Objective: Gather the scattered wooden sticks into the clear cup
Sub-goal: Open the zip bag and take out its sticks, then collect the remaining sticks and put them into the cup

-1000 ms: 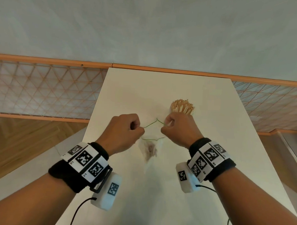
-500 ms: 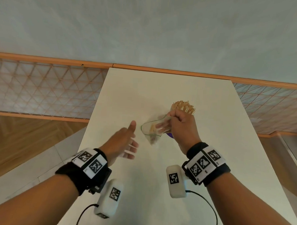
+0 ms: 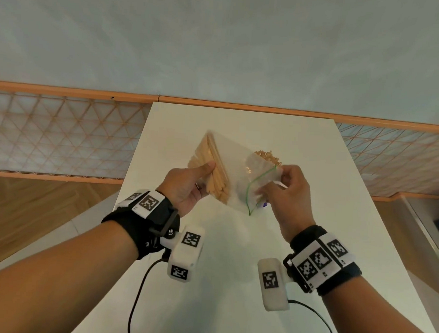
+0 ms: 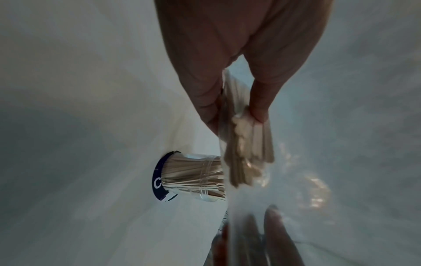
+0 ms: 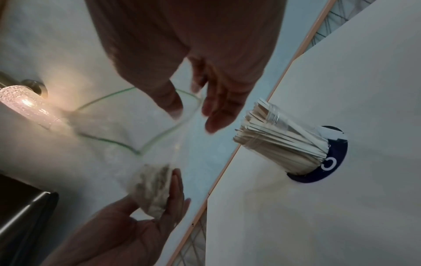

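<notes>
A clear zip bag (image 3: 240,172) with a green seal line hangs above the white table (image 3: 208,279). It holds a bundle of flat wooden sticks (image 3: 213,166). My left hand (image 3: 187,187) grips that bundle through the bag's closed end, thumb on top; the left wrist view shows the sticks (image 4: 248,144) pinched between thumb and fingers. My right hand (image 3: 285,192) pinches the bag's open mouth (image 5: 159,136). Behind the bag stands the clear cup (image 3: 268,156), packed with sticks; it stays apart from both hands (image 5: 280,142).
The cup stands on a dark blue round sticker (image 5: 330,167) marked C. The table's far edge meets an orange rail (image 3: 241,107) under a pale wall. A lit wall lamp (image 5: 22,102) glows at the left of the right wrist view.
My left hand let go of the bag's mouth, swung out, and now grips the stick bundle through the bag. The bag has risen and turned, its mouth still held by my right hand.
</notes>
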`<state>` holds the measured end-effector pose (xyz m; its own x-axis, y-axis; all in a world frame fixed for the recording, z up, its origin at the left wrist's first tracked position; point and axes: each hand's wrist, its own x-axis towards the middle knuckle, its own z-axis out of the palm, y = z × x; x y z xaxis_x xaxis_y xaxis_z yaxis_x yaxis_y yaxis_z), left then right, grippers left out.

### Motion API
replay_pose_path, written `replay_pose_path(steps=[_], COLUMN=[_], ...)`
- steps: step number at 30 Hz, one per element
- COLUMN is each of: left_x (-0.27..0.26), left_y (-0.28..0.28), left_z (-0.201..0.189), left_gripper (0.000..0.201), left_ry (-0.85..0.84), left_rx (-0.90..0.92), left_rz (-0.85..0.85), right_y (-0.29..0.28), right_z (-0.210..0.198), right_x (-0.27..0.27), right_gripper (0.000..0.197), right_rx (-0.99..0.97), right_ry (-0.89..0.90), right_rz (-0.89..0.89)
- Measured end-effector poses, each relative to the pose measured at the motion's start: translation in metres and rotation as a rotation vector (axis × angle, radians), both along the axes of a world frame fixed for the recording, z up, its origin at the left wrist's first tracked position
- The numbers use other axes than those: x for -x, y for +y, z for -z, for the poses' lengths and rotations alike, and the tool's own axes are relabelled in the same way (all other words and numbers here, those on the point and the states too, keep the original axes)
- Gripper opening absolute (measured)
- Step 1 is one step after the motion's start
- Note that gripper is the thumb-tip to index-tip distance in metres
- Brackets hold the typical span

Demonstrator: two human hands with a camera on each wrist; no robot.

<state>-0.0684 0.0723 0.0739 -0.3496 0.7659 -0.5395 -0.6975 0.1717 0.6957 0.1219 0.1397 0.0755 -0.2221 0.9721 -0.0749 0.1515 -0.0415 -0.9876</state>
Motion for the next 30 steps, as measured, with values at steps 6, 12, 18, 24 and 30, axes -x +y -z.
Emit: replay_pose_path(steps=[6,12,18,24,30], left_x=[-0.005,-0.011,-0.006,0.002,0.017], left_y=[-0.002,-0.010,-0.023,-0.037,-0.048], left_z=[-0.005,-0.009,-0.001,0.005,0.002], left_gripper=[0.024,0.018,0.051,0.047,0.039], left_ry=[0.128,0.167,0.239,0.215,0.226], left_rx=[0.010,-0.068,-0.034,-0.016,-0.096], left_rz=[-0.041,0.084,0.202,0.251,0.323], right_y=[-0.019,-0.012,-0.017,-0.018,-0.016], right_z=[-0.003,0.005,0.002,0.006,0.008], right_x=[-0.002,0.016,0.026,0.023,0.016], right_gripper=[0.036,0.024,0.012,0.017,0.042], right_rx=[-0.042,0.141,0.110,0.208,0.416], right_ry=[-0.068,0.071,-0.045,0.070,0.169], right_rz=[-0.043,-0.310,-0.498,-0.494,-0.603])
